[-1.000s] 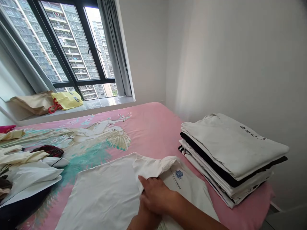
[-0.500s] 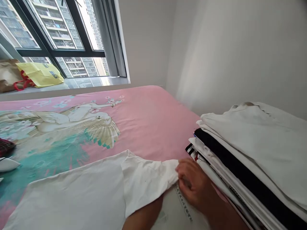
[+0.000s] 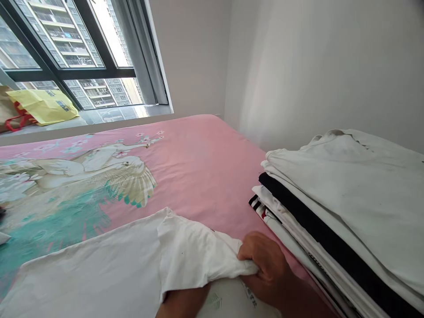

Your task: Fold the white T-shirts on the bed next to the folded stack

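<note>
A white T-shirt [image 3: 109, 260] lies spread over the near part of the bed, its short sleeve pointing right. My right hand [image 3: 265, 265] is closed around the end of that sleeve, bunching the cloth in its fingers. From below, my left forearm [image 3: 185, 302] goes in under the sleeve. The cloth covers my left hand, so its fingers are hidden. Beneath the sleeve shows a pale item [image 3: 228, 298] with dark printed characters and a small green mark. A tall stack of folded clothes [image 3: 351, 190], white on top with a black layer below, stands just right of my right hand.
The bed has a pink sheet [image 3: 212, 154] printed with white birds, flowers and a teal patch. Behind it, a yellow bag [image 3: 46, 106] and a brown bag with red handles lie on the window sill [image 3: 109, 115]. A bare wall [image 3: 314, 75] rises at the right.
My right hand has shifted slightly downward and now bunches the sleeve end more tightly. The sleeve is pulled lower and covers more of my left arm. The view has turned a little right.
</note>
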A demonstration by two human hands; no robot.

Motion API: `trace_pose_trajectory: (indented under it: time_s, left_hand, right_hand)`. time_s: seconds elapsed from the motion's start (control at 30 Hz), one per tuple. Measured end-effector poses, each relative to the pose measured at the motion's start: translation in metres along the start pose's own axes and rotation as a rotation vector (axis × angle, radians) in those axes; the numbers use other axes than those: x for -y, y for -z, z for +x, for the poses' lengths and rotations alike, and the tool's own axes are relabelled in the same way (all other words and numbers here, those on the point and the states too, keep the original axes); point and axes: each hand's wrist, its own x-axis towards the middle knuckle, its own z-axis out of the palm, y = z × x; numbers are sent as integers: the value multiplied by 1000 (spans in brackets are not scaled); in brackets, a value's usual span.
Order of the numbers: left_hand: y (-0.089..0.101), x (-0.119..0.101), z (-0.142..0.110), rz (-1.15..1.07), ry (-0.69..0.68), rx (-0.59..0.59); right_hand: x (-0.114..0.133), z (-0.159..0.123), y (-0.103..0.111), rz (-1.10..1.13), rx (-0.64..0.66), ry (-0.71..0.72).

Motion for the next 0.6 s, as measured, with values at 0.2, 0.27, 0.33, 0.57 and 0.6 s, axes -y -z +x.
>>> trace_pose_trajectory:
  time_s: [0.2, 0.27, 0.33, 0.57, 0.6]
  left_hand:
    - [0, 12, 9, 45, -29, 122]
    - [7, 3, 30, 75, -23, 122]
    - [17, -12, 56, 96, 3, 84]
    - [36, -53, 132, 188, 157, 74]
    - [35, -54, 139, 203, 182, 99]
  right_hand:
    - [-10, -4, 5, -8, -137, -404]
    - [-24, -2, 6, -60, -138, -583]
    - [-37, -1, 6, -88, -113, -629]
    - [-45, -1, 6, -189, -129, -550]
    - [-39, 0, 8, -211, -158, -500]
